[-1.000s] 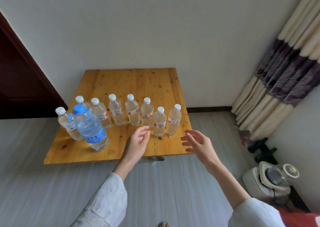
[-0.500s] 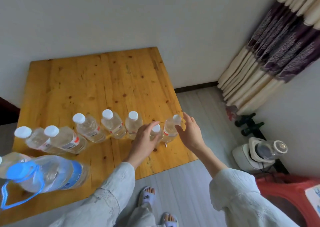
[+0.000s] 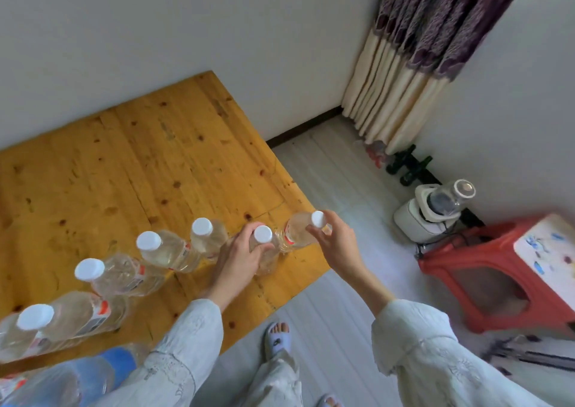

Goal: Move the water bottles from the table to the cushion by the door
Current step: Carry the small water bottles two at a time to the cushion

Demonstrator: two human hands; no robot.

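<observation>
On wooden table (image 3: 130, 170), six small bottles (image 3: 174, 251), left hand (image 3: 236, 260) gripping one, right hand (image 3: 334, 241) pinching another

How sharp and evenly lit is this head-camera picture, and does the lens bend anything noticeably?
Head view: soft, even light and faint shadows on the table; wide-angle bending fans the bottles outward; motion blur smears the red stool and curtain; the big blue-labelled bottle at the bottom-left corner is blurred.

Blue-labelled large bottle (image 3: 77, 378) blurred, cut off at bottom-left edge; second-last bottle (image 3: 264, 251) half hidden behind left hand (image 3: 239, 257); worktop (image 3: 130, 173) cropped left.
</observation>
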